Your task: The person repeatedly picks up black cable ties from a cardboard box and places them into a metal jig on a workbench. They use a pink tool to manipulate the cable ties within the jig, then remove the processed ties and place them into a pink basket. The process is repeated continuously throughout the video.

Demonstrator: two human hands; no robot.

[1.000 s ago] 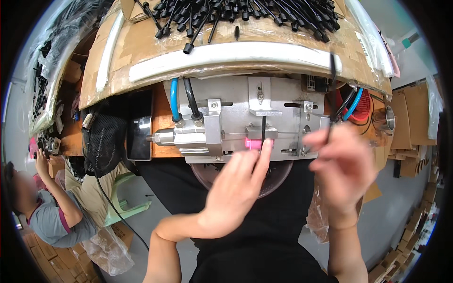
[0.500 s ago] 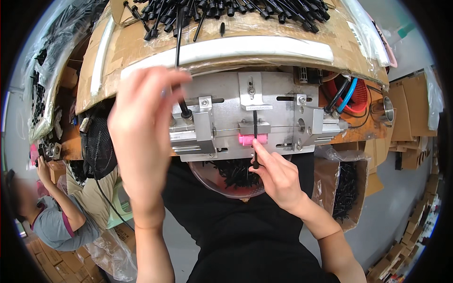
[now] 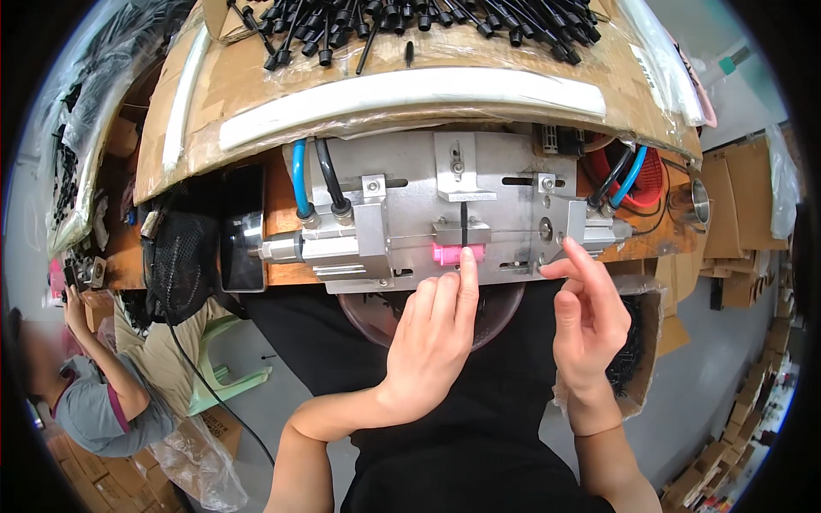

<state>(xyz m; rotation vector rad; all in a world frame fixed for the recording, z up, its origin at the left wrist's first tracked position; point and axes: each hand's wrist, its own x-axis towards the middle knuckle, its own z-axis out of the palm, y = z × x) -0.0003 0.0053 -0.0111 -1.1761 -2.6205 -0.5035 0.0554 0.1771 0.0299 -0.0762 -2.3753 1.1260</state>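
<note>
A metal fixture (image 3: 410,197) sits under a cardboard shelf, with a small pink block (image 3: 446,254) at its lower middle. A thin black rod (image 3: 463,221) stands upright in the fixture's slot just above the pink block. My left hand (image 3: 432,333) has its fingers stretched out, and the index fingertip touches the pink block at the rod's lower end. My right hand (image 3: 586,325) is open to the right and holds nothing. Its index fingertip rests on the fixture's lower right edge.
Several loose black rods (image 3: 428,17) lie on the cardboard shelf above a white curved strip (image 3: 410,90). Blue and black hoses (image 3: 304,179) run into an air cylinder (image 3: 291,248). A clear bowl (image 3: 505,312) hangs below the fixture. Another person (image 3: 94,402) sits at lower left.
My left hand came down from the rod pile to the pink block. My right hand left the block and moved right. A black rod now stands in the slot.
</note>
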